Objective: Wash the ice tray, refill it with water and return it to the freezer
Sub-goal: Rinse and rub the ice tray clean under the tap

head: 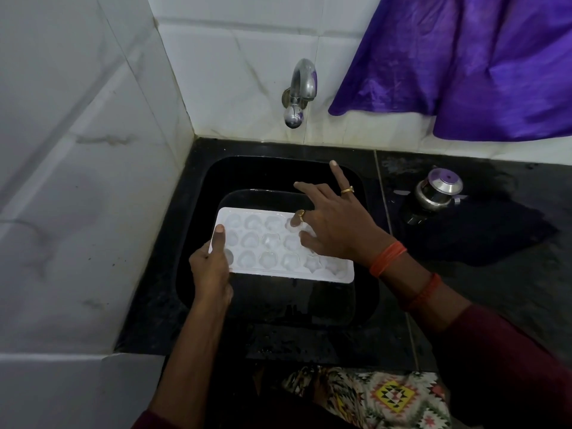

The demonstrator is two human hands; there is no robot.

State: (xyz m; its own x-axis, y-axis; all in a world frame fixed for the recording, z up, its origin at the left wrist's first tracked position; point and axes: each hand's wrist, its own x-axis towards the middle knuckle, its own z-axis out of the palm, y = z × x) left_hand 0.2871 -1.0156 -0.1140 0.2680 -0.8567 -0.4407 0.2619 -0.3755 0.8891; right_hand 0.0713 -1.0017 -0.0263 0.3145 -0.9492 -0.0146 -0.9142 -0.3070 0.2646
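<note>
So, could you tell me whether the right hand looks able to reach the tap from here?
Probably yes: the right hand touches the tray below the tap, with nothing between them.

The tray [272, 258] is white plastic and rectangular, with three rows of shallow moulds in assorted shapes, a star among them near its right end. It sits face up at the centre of the frame, long side running left to right, over the black sink [247, 174]. The left hand [213, 267] grips its left end, and the right hand's [334, 230] fingers rest on the upper right moulds.
</note>
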